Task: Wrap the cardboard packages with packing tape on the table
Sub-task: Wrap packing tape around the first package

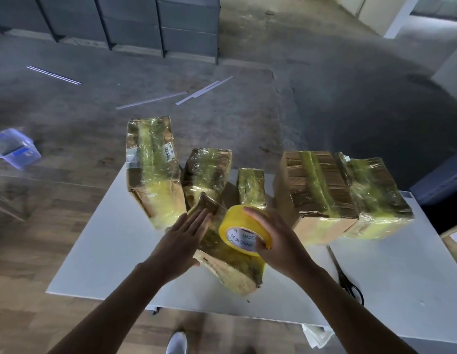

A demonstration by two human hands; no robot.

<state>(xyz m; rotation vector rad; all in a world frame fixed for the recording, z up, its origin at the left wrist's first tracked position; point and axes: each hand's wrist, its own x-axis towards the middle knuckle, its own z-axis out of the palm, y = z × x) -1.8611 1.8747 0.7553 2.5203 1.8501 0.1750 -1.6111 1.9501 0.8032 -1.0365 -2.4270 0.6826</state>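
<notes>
Your left hand (pixel 182 241) lies flat against the left face of the near package (pixel 232 264), fingers straight and close together, pointing towards 1 o'clock. The thumb rests lower down on the same face. Your right hand (pixel 278 241) grips the tape roll (pixel 244 229), fingers curled over its yellow rim and the thumb across the printed white core. The roll sits against the top of that package, at 3 o'clock from your left fingertips.

The near package stands tilted on the white table (pixel 107 238), close to the front edge, its cardboard already covered in glossy yellow tape. Five more taped packages stand behind it. The tall package (pixel 153 169) is at 11 o'clock, the medium package (pixel 207 172) at 12, and the small package (pixel 250 186) just right of 12. The wide package (pixel 314 190) is at 2 o'clock, touching the end package (pixel 378 198) on its right.

Scissors (pixel 346 274) lie shut on the table at 3 o'clock from your right hand, well apart from it. Off the table, a clear plastic bin (pixel 14 146) sits at 9 o'clock and white strips (pixel 151 99) lie on the floor at 12
</notes>
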